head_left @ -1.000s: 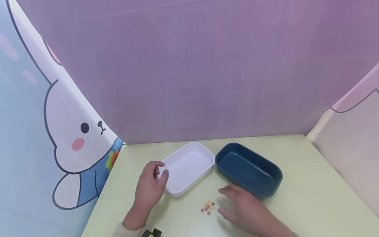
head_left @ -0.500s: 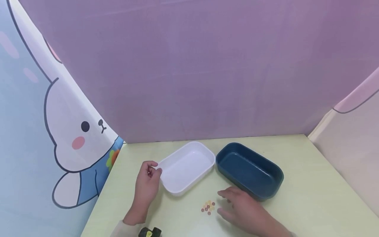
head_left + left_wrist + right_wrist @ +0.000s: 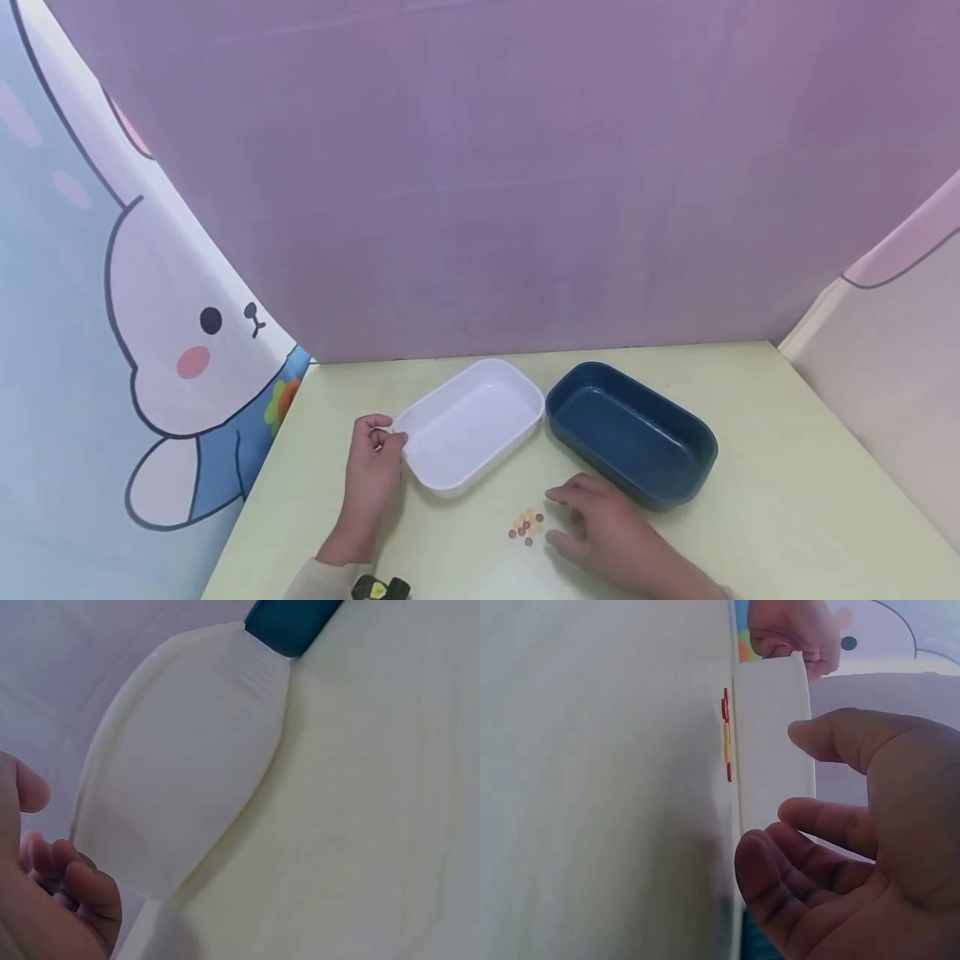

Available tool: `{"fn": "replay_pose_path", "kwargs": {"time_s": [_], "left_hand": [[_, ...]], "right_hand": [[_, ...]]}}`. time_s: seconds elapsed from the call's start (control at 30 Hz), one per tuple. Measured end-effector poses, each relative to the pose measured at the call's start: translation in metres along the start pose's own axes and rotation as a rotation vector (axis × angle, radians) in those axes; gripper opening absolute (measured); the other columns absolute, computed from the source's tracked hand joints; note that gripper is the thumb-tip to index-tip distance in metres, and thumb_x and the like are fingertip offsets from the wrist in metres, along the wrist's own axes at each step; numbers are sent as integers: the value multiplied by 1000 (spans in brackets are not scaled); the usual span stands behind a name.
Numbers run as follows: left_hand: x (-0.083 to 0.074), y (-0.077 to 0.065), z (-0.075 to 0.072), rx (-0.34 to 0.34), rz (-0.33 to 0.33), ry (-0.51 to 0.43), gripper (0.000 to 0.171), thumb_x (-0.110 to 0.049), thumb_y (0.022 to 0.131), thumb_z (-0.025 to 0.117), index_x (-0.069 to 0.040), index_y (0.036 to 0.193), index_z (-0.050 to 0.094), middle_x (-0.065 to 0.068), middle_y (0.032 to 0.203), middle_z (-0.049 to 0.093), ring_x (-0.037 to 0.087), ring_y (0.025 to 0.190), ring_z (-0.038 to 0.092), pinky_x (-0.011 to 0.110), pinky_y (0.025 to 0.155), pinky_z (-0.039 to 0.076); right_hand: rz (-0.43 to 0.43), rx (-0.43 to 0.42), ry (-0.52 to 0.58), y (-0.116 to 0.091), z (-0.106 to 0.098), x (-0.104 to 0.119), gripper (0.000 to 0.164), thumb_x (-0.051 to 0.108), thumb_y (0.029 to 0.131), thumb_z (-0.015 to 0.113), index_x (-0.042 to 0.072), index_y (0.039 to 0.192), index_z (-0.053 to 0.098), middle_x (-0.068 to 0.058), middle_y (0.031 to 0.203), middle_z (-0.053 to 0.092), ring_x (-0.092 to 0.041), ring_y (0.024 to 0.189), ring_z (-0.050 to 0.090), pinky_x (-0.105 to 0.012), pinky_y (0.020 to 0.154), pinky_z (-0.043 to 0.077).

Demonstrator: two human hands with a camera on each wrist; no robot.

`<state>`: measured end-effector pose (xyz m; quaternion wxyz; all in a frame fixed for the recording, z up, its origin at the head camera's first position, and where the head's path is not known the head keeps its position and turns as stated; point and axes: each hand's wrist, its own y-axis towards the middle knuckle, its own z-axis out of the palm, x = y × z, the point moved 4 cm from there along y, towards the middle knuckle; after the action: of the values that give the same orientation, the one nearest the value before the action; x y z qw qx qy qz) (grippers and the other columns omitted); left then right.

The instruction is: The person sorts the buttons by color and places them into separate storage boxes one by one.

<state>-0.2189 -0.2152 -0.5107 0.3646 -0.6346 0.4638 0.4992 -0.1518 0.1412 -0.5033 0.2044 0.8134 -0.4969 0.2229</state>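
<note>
My left hand (image 3: 372, 462) is at the left end of a white rectangular tray (image 3: 476, 417), its thumb and a curled finger pinching the rim, index finger raised. The left wrist view shows the fingers (image 3: 94, 889) right at the corner of the white tray (image 3: 180, 765). Several small flat discs (image 3: 527, 525), red-brown and yellow, lie in a loose cluster on the table. Just right of them my right hand (image 3: 611, 533) hovers with thumb and fingers apart, holding nothing. The right wrist view shows the discs (image 3: 727, 735) edge-on beyond the fingertips.
A dark blue tray (image 3: 630, 433) stands right of the white one, corners close together, behind my right hand. Pale yellow-green table (image 3: 795, 517) extends to both sides. A purple cloth (image 3: 525, 183) rises behind it, with a rabbit-printed cloth (image 3: 187, 333) at the left.
My left hand has drawn slightly left and closed its fingers at the white tray's rim. The right hand has shifted a little left. The discs and the blue tray stay put.
</note>
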Motion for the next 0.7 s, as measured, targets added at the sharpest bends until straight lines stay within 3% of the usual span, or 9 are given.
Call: {"fn": "replay_pose_path", "kwargs": {"time_s": [0.33, 0.5, 0.7], "left_hand": [[18, 2, 6, -22, -43, 4, 30, -15, 108, 60, -9, 135, 48, 4, 95, 53, 19, 82, 52, 27, 71, 48], [28, 6, 8, -21, -49, -13, 28, -15, 108, 59, -10, 133, 48, 5, 96, 54, 20, 81, 54, 27, 70, 50], [31, 10, 10, -20, -43, -29, 27, -15, 109, 59, -10, 133, 47, 7, 98, 55, 22, 84, 55, 28, 71, 51]], "right_hand": [[65, 41, 105, 5, 11, -22, 46, 42, 96, 89, 24, 137, 79, 21, 121, 66, 2, 96, 57, -22, 82, 56], [78, 30, 185, 10, 17, -35, 45, 34, 94, 92, 31, 137, 77, 20, 124, 69, 1, 95, 61, -22, 85, 57], [91, 27, 267, 18, 19, -41, 51, 24, 90, 94, 36, 137, 76, 15, 100, 71, -2, 87, 63, -22, 81, 55]]}}
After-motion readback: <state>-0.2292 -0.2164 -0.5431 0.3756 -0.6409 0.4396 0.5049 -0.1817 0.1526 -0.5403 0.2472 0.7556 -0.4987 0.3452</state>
